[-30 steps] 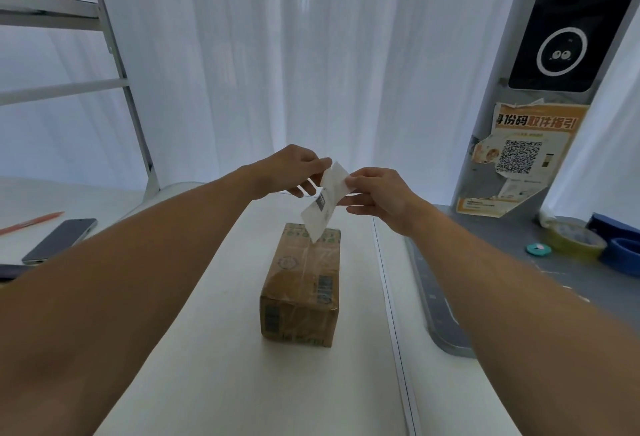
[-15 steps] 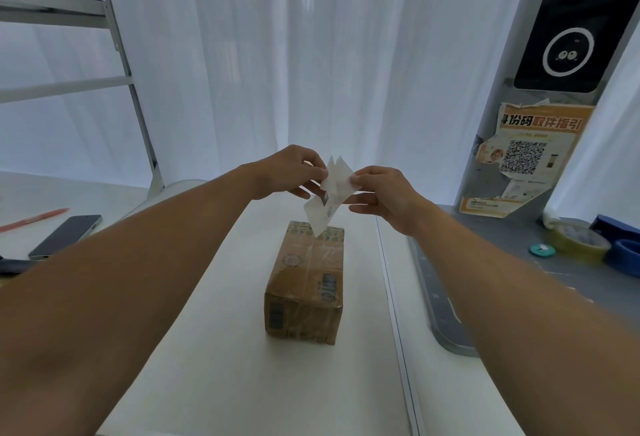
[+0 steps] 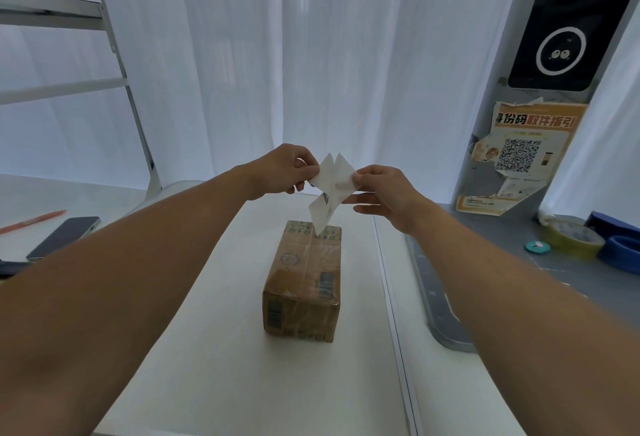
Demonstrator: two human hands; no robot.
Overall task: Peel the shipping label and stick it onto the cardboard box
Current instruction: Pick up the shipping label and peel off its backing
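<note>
The left hand [image 3: 282, 169] pinches one upper corner of the small white paper shipping label [image 3: 330, 186] between thumb and fingertips, and the right hand [image 3: 384, 193] grips the neighbouring corner the same way, its lower fingers spread loose beneath. At the top edge two points of paper stand slightly apart, which suggests the sticker and its backing are being parted there; which layer each hand holds cannot be told. To do this step well, the person would best draw the two corners apart slowly and evenly, keeping the sheet flat so that the sticky face neither curls onto itself nor catches a finger, and holding only by the margins. The label hangs slantwise from the hands in the air, its lower tip pointing down toward the far end of the brown taped cardboard box [image 3: 303, 283], but well clear of it. Both forearms reach straight forward from the body and converge, wrists raised above the box. The box lies lengthwise on the white table [image 3: 214, 349], untouched, its top face free to take the label once the peel is complete.
</note>
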